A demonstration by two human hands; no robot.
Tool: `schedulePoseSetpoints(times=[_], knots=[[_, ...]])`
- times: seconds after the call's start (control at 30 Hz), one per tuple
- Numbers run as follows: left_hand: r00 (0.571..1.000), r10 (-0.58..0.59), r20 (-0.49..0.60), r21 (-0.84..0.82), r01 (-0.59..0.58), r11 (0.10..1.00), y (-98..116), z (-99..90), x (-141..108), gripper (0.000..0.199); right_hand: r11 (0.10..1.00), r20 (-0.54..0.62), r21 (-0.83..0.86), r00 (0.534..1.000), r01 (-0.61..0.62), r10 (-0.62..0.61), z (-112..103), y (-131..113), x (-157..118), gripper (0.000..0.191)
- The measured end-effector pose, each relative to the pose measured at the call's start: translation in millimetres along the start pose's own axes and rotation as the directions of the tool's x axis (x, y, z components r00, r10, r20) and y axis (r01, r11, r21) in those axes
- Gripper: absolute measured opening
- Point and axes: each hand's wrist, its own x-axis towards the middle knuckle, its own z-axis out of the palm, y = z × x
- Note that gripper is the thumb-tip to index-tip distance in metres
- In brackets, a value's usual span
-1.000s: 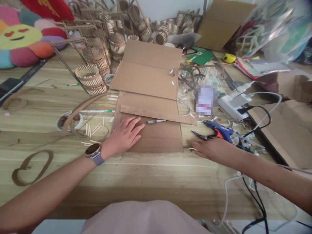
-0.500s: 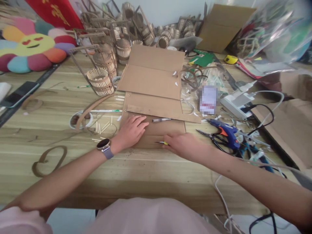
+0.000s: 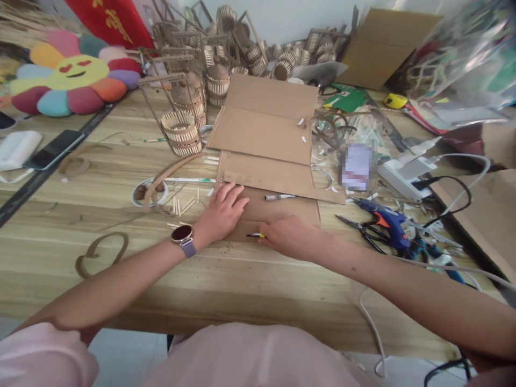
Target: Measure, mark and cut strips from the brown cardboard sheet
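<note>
My left hand (image 3: 222, 211) lies flat on the left part of a brown cardboard sheet (image 3: 278, 210), fingers stretched out and holding nothing. My right hand (image 3: 287, 236) is closed around a yellow-handled knife (image 3: 255, 235). Its thin dark blade points left and lies low over the sheet's near edge; most of the handle is hidden in my fist. A pen (image 3: 279, 197) rests on the sheet beyond my hands. Just behind it is a narrow cardboard strip (image 3: 282, 189), and farther back a larger folded cardboard piece (image 3: 262, 131).
Small bamboo baskets (image 3: 181, 131) stand at back left. A white bowl (image 3: 139, 198) and short sticks (image 3: 177, 207) lie left of my hands. On the right are scissors (image 3: 365, 231), a blue glue gun (image 3: 385, 217), a power strip (image 3: 405, 177) and cables.
My right hand has slid left along the cardboard's near edge with the knife. My left hand stays flat, shifted slightly left on the sheet. The whole view has turned a little left.
</note>
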Motion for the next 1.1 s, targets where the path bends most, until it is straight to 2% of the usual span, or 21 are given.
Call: schedulePoseSetpoints(times=[0.17,0.5,0.63,0.83,0.97,1.1], knots=[[0.999,-0.017,0.029,-0.033,0.018,0.999,1,-0.6,0,0.034,0.999,-0.016,-0.032,0.999,0.034,-0.034,-6,-13,13,0.031],[1.0,0.0,0.018,-0.028,0.001,1.0,0,0.7,0,0.032,0.993,-0.011,-0.093,0.997,0.076,-0.077,-3,-16,20,0.026],[1.0,0.001,0.013,-0.014,-0.001,1.0,1,2.0,0,0.033,0.988,0.032,-0.126,0.996,0.09,-0.086,-7,-20,18,0.021],[1.0,0.006,0.005,0.0,-0.006,1.0,2,3.5,0,0.033,0.977,0.123,-0.195,0.99,0.091,-0.067,-23,-32,15,0.029],[1.0,0.015,0.007,0.003,-0.015,1.0,1,3.9,0,0.033,0.955,0.174,-0.254,0.978,0.154,-0.112,-31,-37,14,0.03],[0.998,0.049,0.035,-0.019,-0.048,0.999,-4,2.6,-2,0.033,0.954,0.144,-0.267,0.984,0.137,-0.101,-25,-33,15,0.029]])
